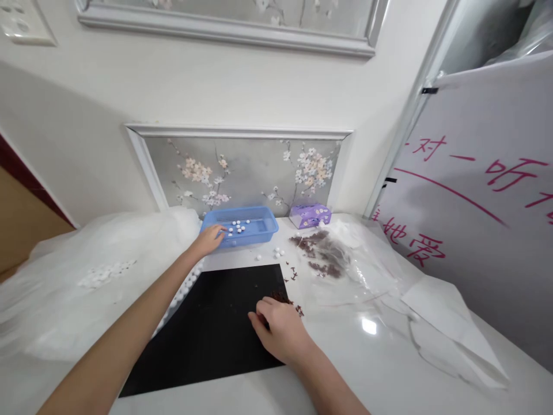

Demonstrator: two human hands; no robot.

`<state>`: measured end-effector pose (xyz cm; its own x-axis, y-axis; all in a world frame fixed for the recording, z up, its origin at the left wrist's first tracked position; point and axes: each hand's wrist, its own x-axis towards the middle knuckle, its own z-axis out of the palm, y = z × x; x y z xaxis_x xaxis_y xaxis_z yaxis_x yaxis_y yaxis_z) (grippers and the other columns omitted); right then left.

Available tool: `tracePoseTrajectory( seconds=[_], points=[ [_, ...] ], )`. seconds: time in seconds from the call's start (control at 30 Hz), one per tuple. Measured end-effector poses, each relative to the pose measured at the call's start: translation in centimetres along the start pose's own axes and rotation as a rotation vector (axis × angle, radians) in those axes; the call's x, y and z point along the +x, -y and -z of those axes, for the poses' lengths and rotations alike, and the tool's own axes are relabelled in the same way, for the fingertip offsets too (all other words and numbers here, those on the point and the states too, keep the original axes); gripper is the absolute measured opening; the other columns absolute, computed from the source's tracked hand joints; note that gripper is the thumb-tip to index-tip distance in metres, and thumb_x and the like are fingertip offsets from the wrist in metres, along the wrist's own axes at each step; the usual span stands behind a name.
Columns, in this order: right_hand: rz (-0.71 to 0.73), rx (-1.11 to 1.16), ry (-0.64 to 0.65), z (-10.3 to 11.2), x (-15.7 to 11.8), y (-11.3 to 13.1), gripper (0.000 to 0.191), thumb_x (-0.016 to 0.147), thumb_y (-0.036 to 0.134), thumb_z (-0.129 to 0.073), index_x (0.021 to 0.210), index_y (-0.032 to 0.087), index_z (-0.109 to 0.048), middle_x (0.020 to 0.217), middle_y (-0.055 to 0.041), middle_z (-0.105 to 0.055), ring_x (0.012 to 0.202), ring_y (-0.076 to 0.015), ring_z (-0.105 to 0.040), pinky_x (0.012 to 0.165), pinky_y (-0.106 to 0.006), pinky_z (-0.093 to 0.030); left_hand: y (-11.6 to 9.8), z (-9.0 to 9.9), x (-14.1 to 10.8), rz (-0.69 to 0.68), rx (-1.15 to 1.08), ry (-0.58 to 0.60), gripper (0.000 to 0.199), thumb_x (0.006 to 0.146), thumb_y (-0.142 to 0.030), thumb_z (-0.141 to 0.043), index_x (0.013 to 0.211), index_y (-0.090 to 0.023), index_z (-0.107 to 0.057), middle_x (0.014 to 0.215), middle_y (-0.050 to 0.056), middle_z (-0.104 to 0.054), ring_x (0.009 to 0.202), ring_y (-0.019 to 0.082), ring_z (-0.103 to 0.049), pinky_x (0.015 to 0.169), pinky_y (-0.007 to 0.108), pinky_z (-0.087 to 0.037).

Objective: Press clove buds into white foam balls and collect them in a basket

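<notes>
My left hand [211,238] reaches over the near left rim of a blue plastic basket [262,235], its fingers close together; whatever they hold, if anything, is too small to make out. Several small white balls [239,228] lie in the basket. My right hand [279,325] rests at the right side of a black mat [207,328], fingers curled with the thumb near the index finger. Beside its knuckles is a pile of small dark brown pieces [299,310]. What is between its fingertips is hidden.
White balls [277,252] lie on the white table [367,357] below the basket. A purple tissue pack [311,215] stands behind a clear bag [358,271] with brown pieces. White bags [103,242] cover the left side. A board with red writing [484,190] stands at right.
</notes>
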<state>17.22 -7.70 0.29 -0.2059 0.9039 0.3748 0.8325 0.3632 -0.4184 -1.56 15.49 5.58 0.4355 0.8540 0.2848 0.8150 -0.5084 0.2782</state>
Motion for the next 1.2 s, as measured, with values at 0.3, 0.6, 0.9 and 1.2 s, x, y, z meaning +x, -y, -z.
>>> tracePoseTrajectory(
  seconds=[0.3,0.6,0.9,1.2],
  points=[
    [-0.005,-0.018,0.039,0.2,0.0,0.0,0.021,0.085,0.022,-0.047,0.065,0.019,-0.046,0.065,0.0041,-0.051,0.052,-0.0078,-0.047,0.048,-0.024,-0.022,-0.2,1.1,-2.9,-0.01,0.089,0.126,0.025,0.077,-0.04,-0.05,0.089,-0.025,-0.066,0.093,0.001,-0.07,0.089,0.023,-0.062,0.079,0.03,-0.047],
    [-0.083,0.04,0.153,1.2,0.0,-0.6,0.009,0.075,0.024,-0.058,0.079,0.019,-0.051,0.08,-0.0008,-0.055,0.061,-0.0117,-0.05,0.052,-0.024,-0.028,-7.4,-2.3,-7.0,-0.085,0.152,-0.065,0.034,0.082,-0.016,-0.039,0.111,-0.018,-0.057,0.113,0.013,-0.059,0.111,0.03,-0.048,0.092,0.044,-0.036],
    [-0.021,0.233,0.196,2.8,-0.1,-0.8,0.019,0.064,0.003,-0.05,0.076,0.018,-0.054,0.08,-0.0005,-0.054,0.063,-0.0103,-0.05,0.055,-0.021,-0.036,-9.6,-7.6,-4.4,-0.123,-0.128,-0.024,0.028,0.084,-0.02,-0.042,0.102,-0.017,-0.063,0.106,0.011,-0.065,0.103,0.026,-0.054,0.091,0.042,-0.04],
    [0.005,0.298,0.125,1.9,0.0,-1.3,0.027,0.067,-0.005,-0.043,0.077,0.018,-0.054,0.081,-0.0011,-0.055,0.068,-0.0106,-0.052,0.059,-0.019,-0.039,-10.5,-4.2,-12.4,0.096,-0.586,-0.127,0.025,0.083,-0.041,-0.048,0.093,-0.022,-0.061,0.091,0.004,-0.067,0.085,0.019,-0.063,0.078,0.029,-0.05]
  ],
)
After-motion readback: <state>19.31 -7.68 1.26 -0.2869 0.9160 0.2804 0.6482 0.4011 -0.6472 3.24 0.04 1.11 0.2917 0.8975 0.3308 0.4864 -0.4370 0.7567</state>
